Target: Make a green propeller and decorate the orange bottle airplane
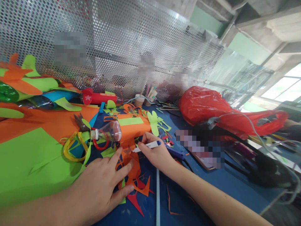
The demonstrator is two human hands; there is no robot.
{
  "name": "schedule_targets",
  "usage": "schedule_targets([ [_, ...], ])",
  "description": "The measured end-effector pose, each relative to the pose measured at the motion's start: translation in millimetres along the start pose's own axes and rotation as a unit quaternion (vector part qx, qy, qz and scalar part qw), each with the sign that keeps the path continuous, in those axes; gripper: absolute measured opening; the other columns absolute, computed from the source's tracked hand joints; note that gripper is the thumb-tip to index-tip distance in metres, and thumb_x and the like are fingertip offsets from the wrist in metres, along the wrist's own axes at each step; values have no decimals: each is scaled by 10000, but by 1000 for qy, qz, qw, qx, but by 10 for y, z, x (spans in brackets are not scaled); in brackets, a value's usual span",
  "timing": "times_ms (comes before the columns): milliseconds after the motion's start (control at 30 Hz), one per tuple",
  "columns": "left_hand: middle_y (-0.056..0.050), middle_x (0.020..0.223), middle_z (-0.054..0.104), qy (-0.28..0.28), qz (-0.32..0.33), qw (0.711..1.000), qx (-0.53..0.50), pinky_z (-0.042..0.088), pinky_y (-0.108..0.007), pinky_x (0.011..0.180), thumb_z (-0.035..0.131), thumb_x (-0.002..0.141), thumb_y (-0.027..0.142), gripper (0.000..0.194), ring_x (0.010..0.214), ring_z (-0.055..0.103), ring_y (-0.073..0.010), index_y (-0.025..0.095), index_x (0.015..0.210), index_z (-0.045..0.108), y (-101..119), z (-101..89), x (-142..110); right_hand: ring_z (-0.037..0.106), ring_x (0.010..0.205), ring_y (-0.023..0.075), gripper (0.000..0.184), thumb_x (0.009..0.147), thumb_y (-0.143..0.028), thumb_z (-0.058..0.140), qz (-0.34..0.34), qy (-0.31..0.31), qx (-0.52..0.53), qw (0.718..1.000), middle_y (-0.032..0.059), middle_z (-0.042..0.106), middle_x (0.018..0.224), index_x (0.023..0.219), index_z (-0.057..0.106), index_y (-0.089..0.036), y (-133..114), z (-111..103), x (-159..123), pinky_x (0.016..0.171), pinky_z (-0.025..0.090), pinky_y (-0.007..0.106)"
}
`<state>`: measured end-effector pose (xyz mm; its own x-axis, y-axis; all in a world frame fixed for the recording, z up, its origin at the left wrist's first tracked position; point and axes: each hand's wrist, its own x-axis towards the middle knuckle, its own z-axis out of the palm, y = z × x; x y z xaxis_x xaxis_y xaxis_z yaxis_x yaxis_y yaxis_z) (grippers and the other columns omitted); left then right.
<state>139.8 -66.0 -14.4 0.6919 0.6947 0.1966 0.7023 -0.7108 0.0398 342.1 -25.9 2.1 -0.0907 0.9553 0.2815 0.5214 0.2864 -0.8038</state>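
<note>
My right hand (158, 154) grips a white marker (150, 145) with a blue end. Its tip meets a piece of orange paper (134, 168), where a small star-like outline shows. Spread fingers of my left hand (100, 175) lie on the left side of that paper. Just beyond both hands rests a clear plastic bottle (110, 130) on its side, its body wrapped in orange paper (134, 129) with a green strip. Green paper fins (153, 122) stand at its right end. Red-handled scissors (101, 148) lie partly beneath the bottle neck, beside yellow-handled scissors (67, 147).
Green sheets (28, 166) cover the left side. Other paper-covered bottles, including a red one (100, 98), lie at the back. A red plastic bag (202, 105), a phone-like slab (199, 150) and a blue glue gun (175, 153) are to the right. Paper scraps (142, 186) litter the blue table.
</note>
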Motion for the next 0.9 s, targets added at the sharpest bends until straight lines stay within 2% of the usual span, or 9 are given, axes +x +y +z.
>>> schedule_targets([
  [333, -242, 1350, 537, -17, 1, 1000, 7, 539, -532, 767, 233, 963, 567, 576, 979, 667, -359, 272, 1290, 604, 12, -28, 8, 349, 496, 90, 183, 742, -237, 552, 13, 3, 15, 1000, -74, 414, 537, 618, 420, -212, -1, 8, 1, 475, 284, 221],
  [733, -232, 1354, 536, -20, 4, 1000, -2, 542, -522, 754, 212, 960, 580, 592, 978, 667, -358, 281, 1296, 598, 1, -20, 2, 352, 509, 91, 188, 731, -210, 550, -3, -8, 3, 1000, -71, 418, 547, 600, 417, -208, 9, 5, 6, 481, 279, 225],
  [900, -199, 1361, 539, 5, -19, 1000, -4, 528, -520, 793, 274, 957, 573, 542, 988, 656, -347, 297, 1278, 613, 25, -13, -15, 356, 509, 90, 179, 737, -214, 554, -3, -10, 5, 1000, -71, 425, 551, 610, 429, -205, 8, 10, 0, 483, 283, 222],
])
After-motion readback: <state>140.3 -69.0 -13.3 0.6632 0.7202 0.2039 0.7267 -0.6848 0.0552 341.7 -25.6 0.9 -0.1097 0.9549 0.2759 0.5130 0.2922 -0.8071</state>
